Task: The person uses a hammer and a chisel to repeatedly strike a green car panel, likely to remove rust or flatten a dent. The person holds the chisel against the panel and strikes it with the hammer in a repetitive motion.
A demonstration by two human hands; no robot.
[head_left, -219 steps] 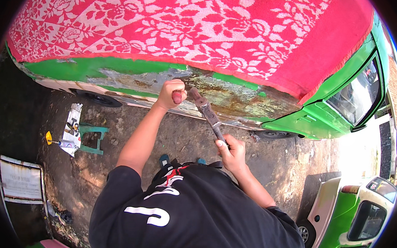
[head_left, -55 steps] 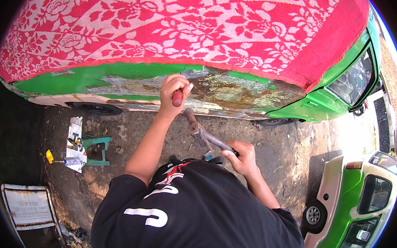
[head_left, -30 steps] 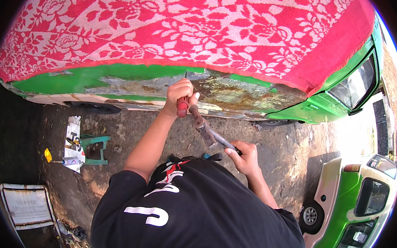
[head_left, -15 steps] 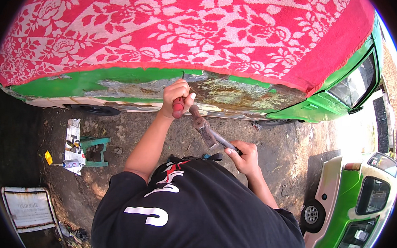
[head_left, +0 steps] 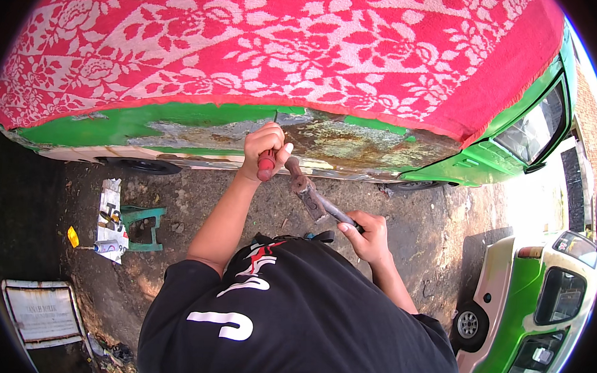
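My left hand is closed around a red-handled tool; its thin dark shaft points at the van's side panel, where green paint gives way to bare, rusty metal. My right hand grips the shaft of a worn metal hammer, whose rusty head is just right of the red handle, close by my left hand; whether they touch I cannot tell. A red and white floral cloth covers the upper part of the van, down to the worked panel.
A teal plastic stool stands on the ground at left, beside a white torn sheet, a spray can and a yellow object. A white framed board is at lower left; another green-and-cream van is at lower right.
Compared with the oldest frame, the hammer and my right hand are lower and further right. In the last second both hands have stayed nearly still, my left hand shifting very slightly.
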